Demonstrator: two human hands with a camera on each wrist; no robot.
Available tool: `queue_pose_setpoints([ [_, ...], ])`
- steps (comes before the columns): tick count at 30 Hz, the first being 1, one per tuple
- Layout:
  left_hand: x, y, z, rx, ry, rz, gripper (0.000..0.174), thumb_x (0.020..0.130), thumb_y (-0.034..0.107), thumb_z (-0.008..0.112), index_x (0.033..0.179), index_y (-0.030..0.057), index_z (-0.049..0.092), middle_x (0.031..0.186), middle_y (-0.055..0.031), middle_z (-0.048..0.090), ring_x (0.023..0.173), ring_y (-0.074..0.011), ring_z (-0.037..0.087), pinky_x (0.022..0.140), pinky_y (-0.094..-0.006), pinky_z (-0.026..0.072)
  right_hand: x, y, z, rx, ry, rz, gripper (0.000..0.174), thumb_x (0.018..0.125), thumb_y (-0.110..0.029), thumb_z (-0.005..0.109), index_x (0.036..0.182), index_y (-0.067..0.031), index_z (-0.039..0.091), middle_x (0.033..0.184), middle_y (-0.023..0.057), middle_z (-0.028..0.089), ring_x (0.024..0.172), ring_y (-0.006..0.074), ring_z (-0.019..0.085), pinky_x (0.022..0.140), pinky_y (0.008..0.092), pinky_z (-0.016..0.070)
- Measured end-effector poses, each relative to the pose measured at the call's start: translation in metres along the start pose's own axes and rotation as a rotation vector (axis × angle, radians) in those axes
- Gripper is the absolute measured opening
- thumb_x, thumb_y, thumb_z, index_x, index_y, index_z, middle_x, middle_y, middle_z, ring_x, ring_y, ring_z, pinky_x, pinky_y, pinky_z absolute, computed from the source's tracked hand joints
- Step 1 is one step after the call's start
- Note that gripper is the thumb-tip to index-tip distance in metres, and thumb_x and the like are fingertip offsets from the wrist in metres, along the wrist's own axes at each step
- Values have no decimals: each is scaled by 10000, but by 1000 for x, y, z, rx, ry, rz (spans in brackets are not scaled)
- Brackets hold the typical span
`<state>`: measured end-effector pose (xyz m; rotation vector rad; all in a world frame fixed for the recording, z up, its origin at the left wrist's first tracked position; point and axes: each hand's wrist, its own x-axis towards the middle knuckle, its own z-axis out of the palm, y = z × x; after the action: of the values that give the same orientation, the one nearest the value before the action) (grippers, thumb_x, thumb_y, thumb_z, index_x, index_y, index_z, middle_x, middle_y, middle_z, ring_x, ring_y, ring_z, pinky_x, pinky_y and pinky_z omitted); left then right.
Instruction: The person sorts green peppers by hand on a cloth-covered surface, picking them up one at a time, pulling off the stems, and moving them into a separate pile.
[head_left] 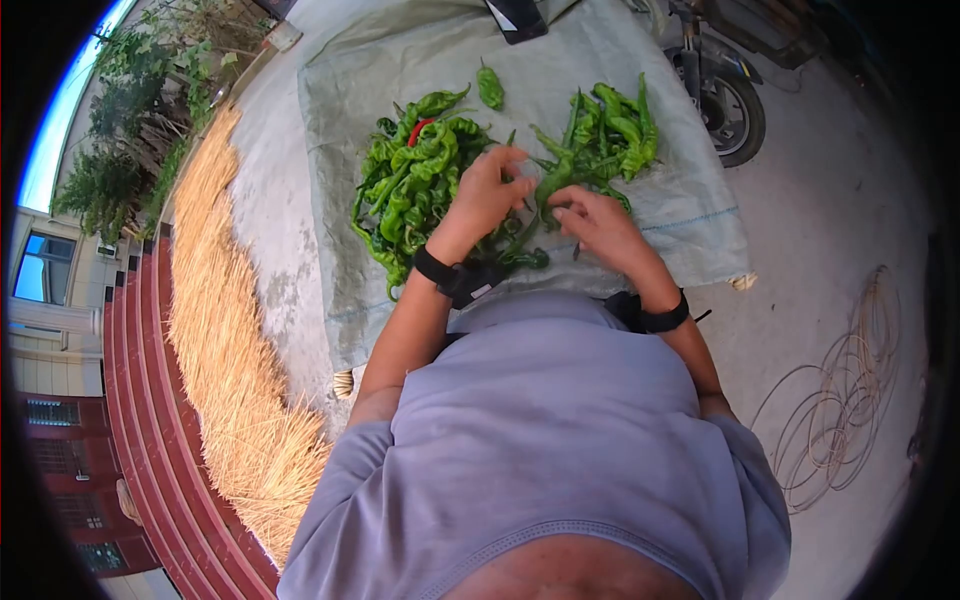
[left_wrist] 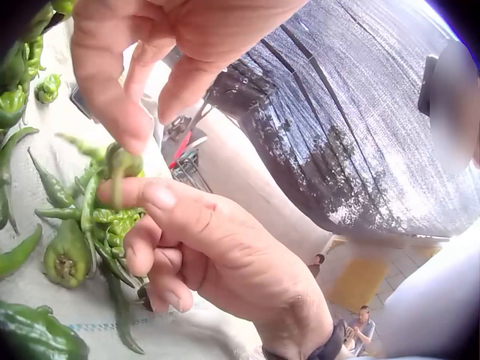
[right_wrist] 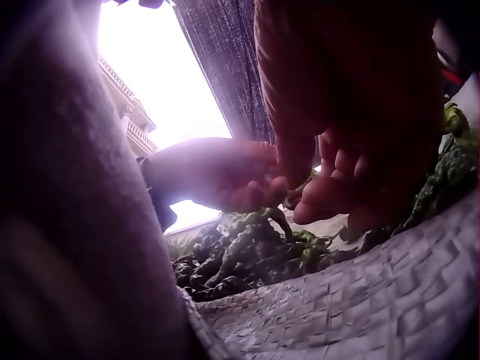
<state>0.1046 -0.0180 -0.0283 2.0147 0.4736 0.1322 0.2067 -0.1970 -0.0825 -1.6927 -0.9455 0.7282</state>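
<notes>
Between the two hands is a green pepper (left_wrist: pixel 124 163), its stem hanging across a finger of my right hand (left_wrist: pixel 225 244) in the left wrist view. That hand pinches it with bent fingers. My left hand (left_wrist: pixel 199 34) reaches down from above, one fingertip at the pepper's top and the thumb apart. In the head view my left hand (head_left: pixel 485 200) is beside the large pile of green peppers (head_left: pixel 400 190); my right hand (head_left: pixel 605 230) is below the smaller pile (head_left: pixel 620 125). The right wrist view is dark around my right hand (right_wrist: pixel 352 112), with my left hand (right_wrist: pixel 217 176) opposite.
A pale woven sheet (head_left: pixel 690 190) lies under the peppers, with one lone pepper (head_left: pixel 490 87) and a dark flat object (head_left: pixel 517 18) at its far side. Straw (head_left: pixel 215 290) lies left, a wheel (head_left: pixel 735 115) stands right, and coiled cable (head_left: pixel 840 400) is on the ground.
</notes>
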Motion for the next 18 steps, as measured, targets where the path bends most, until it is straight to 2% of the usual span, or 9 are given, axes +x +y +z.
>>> queue_pose_setpoints([
  [2, 0, -7, -4, 210, -121, -44, 480, 840, 110, 731, 1273, 29, 541, 1044, -103, 603, 724, -179, 671, 594, -330, 548, -2, 0, 0, -10, 40, -17, 263, 951, -239, 610, 1139, -57, 635, 752, 51, 664, 659, 145, 624, 595, 301, 484],
  [5, -5, -40, 14, 740, 73, 365, 445, 795, 124, 727, 1196, 26, 562, 1043, -154, 610, 783, -292, 687, 648, -415, 557, -2, -4, 1, -49, 47, -22, 255, 943, -239, 611, 1131, -68, 636, 762, 67, 681, 675, 177, 643, 632, 319, 489],
  [8, -4, -48, 35, 903, 117, 249, 370, 761, 134, 703, 1098, 42, 581, 1029, -171, 607, 849, -366, 671, 697, -474, 551, -3, -4, 1, -96, 35, -30, 254, 941, -239, 612, 1132, -73, 636, 777, 77, 690, 684, 193, 651, 642, 323, 491],
  [9, -4, -45, 38, 972, 99, 185, 311, 770, 149, 677, 1055, 60, 592, 1004, -154, 605, 868, -350, 680, 714, -468, 551, -3, -4, 1, -114, 30, -38, 254, 940, -240, 613, 1132, -74, 636, 783, 80, 694, 686, 200, 653, 644, 325, 492],
  [12, -4, -50, 36, 1030, 96, 222, 273, 764, 182, 682, 1005, 62, 634, 997, -151, 610, 853, -339, 684, 698, -451, 553, -4, -7, -1, -137, 20, -38, 246, 940, -240, 613, 1122, -77, 638, 799, 90, 703, 712, 211, 669, 650, 332, 495],
  [15, -3, -50, 37, 1113, -16, 156, 225, 756, 232, 693, 903, 64, 674, 968, -152, 615, 855, -337, 685, 700, -448, 553, -4, -4, -1, -142, 23, -50, 238, 936, -238, 613, 1113, -82, 642, 802, 88, 705, 738, 216, 681, 658, 337, 497],
  [18, -8, -46, 39, 1181, 39, 177, 238, 738, 279, 710, 845, 67, 711, 1005, -137, 627, 836, -339, 687, 731, -440, 557, -3, 0, -1, -195, 29, -66, 236, 930, -243, 614, 1107, -90, 645, 813, 84, 707, 753, 221, 684, 665, 341, 496],
])
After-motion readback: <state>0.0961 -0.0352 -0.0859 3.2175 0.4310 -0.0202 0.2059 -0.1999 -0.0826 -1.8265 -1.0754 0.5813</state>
